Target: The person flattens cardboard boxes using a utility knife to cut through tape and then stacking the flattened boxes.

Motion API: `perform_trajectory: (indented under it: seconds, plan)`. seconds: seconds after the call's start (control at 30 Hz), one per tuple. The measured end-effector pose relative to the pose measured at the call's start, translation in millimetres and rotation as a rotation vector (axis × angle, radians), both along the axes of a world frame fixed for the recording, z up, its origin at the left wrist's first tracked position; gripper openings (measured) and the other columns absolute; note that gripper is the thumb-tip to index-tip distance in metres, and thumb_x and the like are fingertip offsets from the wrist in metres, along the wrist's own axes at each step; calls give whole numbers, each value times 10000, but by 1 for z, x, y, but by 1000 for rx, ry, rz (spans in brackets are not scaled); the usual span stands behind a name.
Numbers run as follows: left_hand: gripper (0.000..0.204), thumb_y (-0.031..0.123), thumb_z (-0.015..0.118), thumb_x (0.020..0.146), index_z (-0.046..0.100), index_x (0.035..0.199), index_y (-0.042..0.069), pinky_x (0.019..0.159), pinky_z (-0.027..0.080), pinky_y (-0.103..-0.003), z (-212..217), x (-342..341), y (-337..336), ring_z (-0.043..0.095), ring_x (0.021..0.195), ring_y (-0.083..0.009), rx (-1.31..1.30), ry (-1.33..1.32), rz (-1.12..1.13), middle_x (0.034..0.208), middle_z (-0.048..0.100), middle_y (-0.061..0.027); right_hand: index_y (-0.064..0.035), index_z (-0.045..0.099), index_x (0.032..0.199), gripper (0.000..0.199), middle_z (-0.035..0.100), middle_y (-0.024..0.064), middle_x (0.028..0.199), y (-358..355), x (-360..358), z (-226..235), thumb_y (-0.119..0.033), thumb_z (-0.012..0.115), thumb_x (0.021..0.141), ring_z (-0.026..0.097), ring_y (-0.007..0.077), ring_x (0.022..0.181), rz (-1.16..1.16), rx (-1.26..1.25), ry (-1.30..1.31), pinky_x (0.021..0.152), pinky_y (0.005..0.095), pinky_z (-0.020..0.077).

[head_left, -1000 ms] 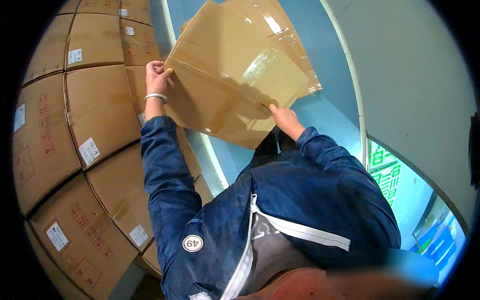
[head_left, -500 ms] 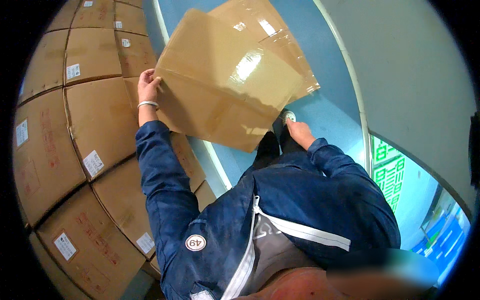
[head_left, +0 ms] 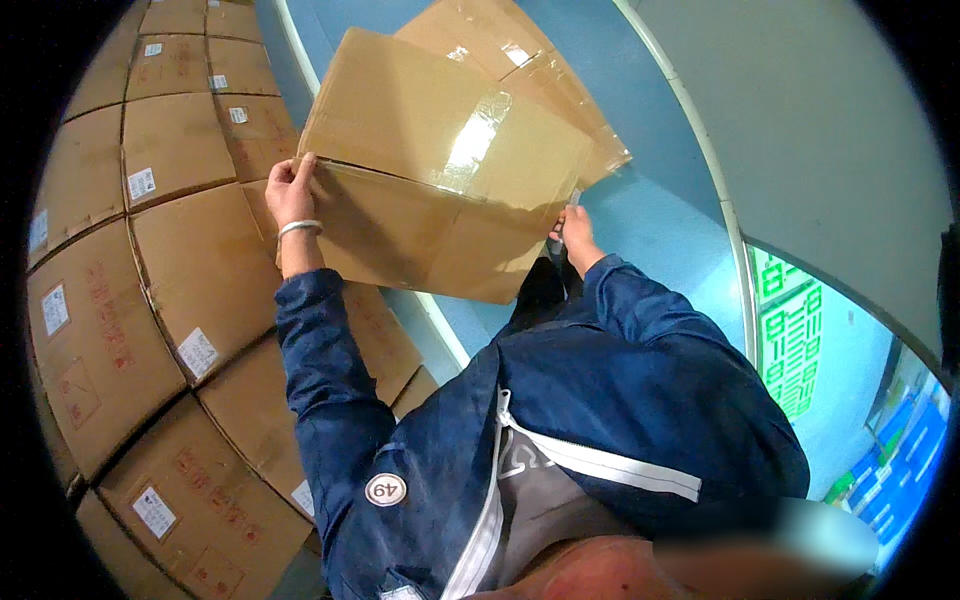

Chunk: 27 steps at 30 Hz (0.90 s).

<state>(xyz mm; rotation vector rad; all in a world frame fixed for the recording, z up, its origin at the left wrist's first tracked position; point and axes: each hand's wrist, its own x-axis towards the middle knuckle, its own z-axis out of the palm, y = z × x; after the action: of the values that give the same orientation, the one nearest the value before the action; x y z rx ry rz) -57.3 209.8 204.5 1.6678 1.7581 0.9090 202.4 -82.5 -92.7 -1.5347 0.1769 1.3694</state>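
Here, left hand (head_left: 292, 188) and right hand (head_left: 576, 232) each grip the cardboard box's (head_left: 440, 170) edges.

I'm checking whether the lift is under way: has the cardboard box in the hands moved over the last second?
Yes. The cardboard box has swung left, toward the stacked cartons, and now overlaps their edge, covering less of the blue floor.
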Motion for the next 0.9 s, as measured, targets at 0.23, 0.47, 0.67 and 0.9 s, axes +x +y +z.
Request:
perform_trajectory:
  seconds: [0.23,0.47,0.67,0.9]
  plan:
    - [260,207,718,781,533,705,42,575,357,-222,51,-27,-25,395,628,-76,167,31,2,666,448,33,-61,496,830,243,471,7,709,25,54,89,-267,428,939,470,103,586,169,52,-406,522,261,451]
    - [327,186,676,765,411,617,65,525,363,-260,68,-64,-67,383,580,-102,18,200,157,608,427,13,-44,448,832,310,535,228,736,47,108,195,-337,430,932,503,461,712,249,278,-862,600,493,387]
    - [234,186,545,753,529,654,-25,548,417,-342,-7,-121,-109,494,566,-205,-197,445,62,597,536,-124,-78,464,849,279,563,225,719,53,123,230,-337,410,936,541,444,684,380,342,-1180,563,526,393]
    - [378,289,499,736,634,873,-37,767,440,-437,-123,-120,-162,585,836,-383,-563,626,216,910,624,-248,-54,489,857,260,618,196,767,49,117,108,-298,438,928,606,379,701,572,268,-1147,597,458,473]
